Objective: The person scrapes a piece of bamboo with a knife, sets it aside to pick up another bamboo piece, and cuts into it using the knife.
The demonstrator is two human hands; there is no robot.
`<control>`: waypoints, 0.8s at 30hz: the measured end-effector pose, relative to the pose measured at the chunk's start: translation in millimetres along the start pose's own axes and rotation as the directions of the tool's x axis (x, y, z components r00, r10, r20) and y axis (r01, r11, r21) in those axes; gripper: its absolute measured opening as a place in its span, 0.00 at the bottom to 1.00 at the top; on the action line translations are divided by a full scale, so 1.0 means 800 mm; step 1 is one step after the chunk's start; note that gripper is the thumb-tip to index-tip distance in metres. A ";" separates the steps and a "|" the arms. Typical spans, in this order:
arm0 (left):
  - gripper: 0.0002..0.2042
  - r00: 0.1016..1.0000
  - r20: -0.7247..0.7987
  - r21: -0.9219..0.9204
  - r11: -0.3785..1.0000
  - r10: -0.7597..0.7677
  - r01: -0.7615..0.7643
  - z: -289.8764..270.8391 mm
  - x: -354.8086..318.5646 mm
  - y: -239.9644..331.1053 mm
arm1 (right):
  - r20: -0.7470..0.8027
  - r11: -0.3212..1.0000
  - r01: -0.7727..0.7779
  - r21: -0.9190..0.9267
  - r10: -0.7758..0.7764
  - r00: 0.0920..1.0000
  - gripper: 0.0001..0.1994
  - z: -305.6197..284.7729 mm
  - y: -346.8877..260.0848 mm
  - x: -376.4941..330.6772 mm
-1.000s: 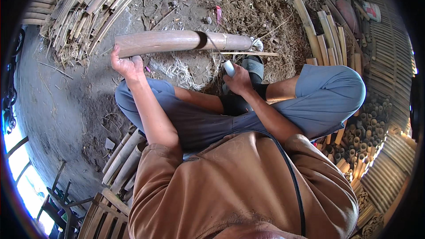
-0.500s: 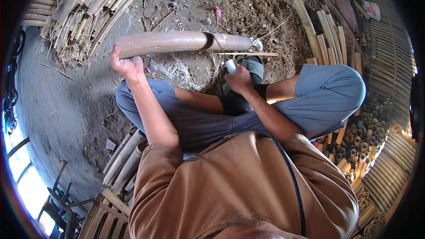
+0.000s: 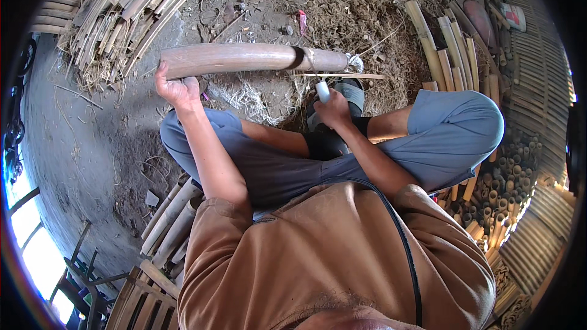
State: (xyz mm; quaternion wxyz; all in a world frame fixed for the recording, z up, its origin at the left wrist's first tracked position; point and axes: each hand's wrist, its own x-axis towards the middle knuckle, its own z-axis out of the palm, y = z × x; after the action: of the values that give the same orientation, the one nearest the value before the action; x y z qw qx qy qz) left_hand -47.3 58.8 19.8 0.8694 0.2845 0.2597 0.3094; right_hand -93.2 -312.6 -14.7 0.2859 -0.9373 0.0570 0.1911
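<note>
You sit cross-legged on the dirt floor [image 3: 79,146], left hand [image 3: 174,90] closed round the near end of a thick bamboo pole [image 3: 244,58] lying across in front of you. Right hand [image 3: 333,110] grips a white-handled tool [image 3: 322,90] (blade hidden), arm bent. Pole looks whole, work barely begun; shavings [image 3: 251,95] underneath.

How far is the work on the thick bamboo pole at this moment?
Done: split strips lie heaped at the upper left, cut tubes at the right. In hand: the left hand steadies the bamboo pole; the right hand grips a white-handled tool beside it. Left: the pole looks whole, with no split visible.
</note>
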 end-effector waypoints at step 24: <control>0.37 0.957 0.286 -0.199 0.975 -0.042 0.102 -0.009 -0.004 0.002 | 0.050 0.991 0.126 0.046 -0.128 0.991 0.24 -0.009 -0.006 -0.006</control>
State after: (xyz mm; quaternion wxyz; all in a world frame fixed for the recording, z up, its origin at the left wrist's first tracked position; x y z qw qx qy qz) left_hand -54.6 59.7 16.5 0.9333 0.2218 0.1100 0.2600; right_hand -94.2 -312.6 -4.8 0.3188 -0.9274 -0.0062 0.1959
